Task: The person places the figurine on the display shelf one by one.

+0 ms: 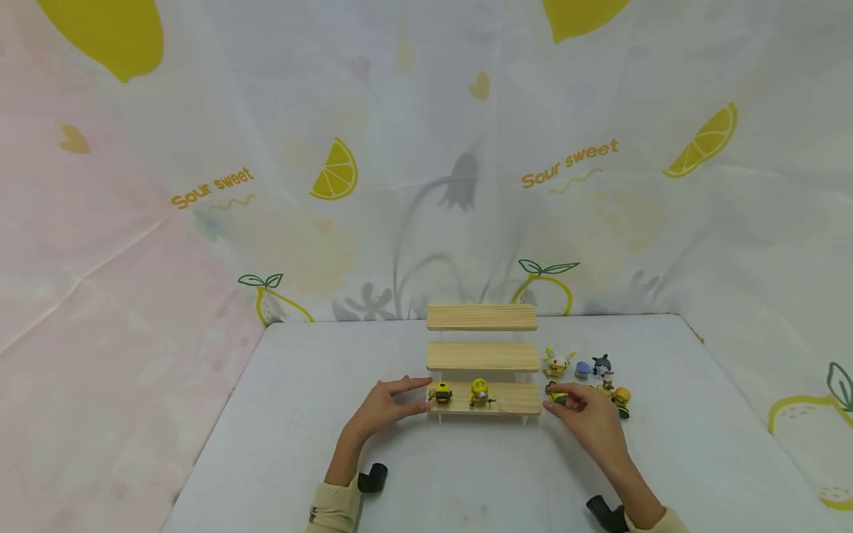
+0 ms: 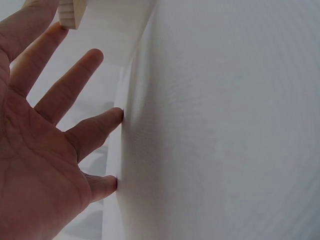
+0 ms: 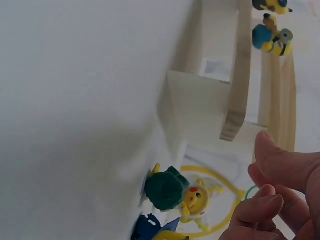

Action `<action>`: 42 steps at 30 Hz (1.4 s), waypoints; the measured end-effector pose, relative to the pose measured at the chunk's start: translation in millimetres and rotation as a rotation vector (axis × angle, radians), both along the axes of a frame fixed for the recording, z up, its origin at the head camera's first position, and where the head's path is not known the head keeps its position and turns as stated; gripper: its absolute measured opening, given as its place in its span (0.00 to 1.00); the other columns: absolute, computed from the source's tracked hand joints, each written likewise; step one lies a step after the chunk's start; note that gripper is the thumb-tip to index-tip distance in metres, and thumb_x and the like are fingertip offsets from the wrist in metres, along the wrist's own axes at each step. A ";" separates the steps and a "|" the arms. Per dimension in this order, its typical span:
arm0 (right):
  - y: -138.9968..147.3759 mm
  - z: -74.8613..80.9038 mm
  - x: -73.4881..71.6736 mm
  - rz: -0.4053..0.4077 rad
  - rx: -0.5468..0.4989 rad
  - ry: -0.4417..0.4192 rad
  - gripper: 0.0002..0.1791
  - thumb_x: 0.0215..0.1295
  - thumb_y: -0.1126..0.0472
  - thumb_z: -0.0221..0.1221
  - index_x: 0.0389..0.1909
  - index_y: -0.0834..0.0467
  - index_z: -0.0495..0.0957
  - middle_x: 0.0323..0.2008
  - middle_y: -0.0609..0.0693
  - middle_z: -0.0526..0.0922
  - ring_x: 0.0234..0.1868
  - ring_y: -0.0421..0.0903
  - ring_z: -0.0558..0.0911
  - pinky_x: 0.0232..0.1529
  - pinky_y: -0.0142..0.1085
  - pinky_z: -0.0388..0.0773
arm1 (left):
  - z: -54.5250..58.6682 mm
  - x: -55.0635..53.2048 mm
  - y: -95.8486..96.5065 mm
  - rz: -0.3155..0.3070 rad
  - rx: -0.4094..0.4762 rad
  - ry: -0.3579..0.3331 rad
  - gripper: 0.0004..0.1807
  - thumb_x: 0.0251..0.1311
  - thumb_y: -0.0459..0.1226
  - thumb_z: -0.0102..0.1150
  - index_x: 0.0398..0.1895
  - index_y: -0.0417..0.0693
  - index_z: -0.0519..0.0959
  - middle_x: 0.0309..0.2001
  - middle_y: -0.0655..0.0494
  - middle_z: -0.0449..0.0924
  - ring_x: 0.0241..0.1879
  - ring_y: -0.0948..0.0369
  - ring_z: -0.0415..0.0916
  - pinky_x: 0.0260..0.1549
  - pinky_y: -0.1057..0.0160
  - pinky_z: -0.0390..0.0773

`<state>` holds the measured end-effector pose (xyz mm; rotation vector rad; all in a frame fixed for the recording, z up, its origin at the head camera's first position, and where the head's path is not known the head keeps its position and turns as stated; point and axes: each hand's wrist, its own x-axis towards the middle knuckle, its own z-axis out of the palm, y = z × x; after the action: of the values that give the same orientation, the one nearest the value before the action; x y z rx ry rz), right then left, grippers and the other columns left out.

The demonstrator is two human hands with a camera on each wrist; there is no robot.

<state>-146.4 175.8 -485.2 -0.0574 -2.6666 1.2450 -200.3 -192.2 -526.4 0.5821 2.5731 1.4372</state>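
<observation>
Head view: your left hand (image 1: pixel 385 409) lies with fingers nearly straight at the left end of the rack (image 1: pixel 483 357), probably steadying it. Your right hand (image 1: pixel 593 423) pinches a green-and-yellow toy (image 1: pixel 558 398) just beside the right end, likely for easy setting down.

Left wrist: that hand is spread, gripping nothing, one fingertip apparently touching wood (image 2: pixel 72 14).

Right wrist: thumb and fingers curl close; their hold is mostly hidden.
</observation>
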 end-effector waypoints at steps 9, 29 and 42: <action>12.2 -7.7 -6.4 -0.038 0.127 0.028 0.17 0.53 0.61 0.74 0.44 0.61 0.86 0.25 0.47 0.74 0.25 0.43 0.71 0.20 0.31 0.65 | 1.1 0.3 -0.1 0.004 -0.003 -0.002 0.28 0.55 0.51 0.71 0.61 0.64 0.80 0.62 0.58 0.76 0.69 0.46 0.61 0.64 0.28 0.31; 17.7 1.2 -21.5 -0.016 0.338 -0.194 0.18 0.60 0.58 0.68 0.46 0.67 0.84 0.32 0.56 0.84 0.22 0.44 0.72 0.16 0.36 0.68 | -1.2 -0.1 0.2 0.006 -0.007 -0.002 0.27 0.55 0.51 0.71 0.60 0.64 0.80 0.62 0.58 0.76 0.69 0.46 0.62 0.65 0.28 0.32; 15.2 3.7 -25.5 -0.030 0.404 -0.260 0.03 0.60 0.67 0.65 0.33 0.64 0.83 0.31 0.55 0.81 0.24 0.46 0.75 0.20 0.38 0.71 | -2.1 -0.8 -0.1 0.002 -0.008 0.006 0.27 0.56 0.50 0.71 0.61 0.63 0.80 0.62 0.57 0.76 0.69 0.46 0.62 0.65 0.29 0.32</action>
<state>-171.9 190.9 -481.5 -0.2101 -3.0738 0.7090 -201.1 -192.3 -528.5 0.5838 2.5837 1.4276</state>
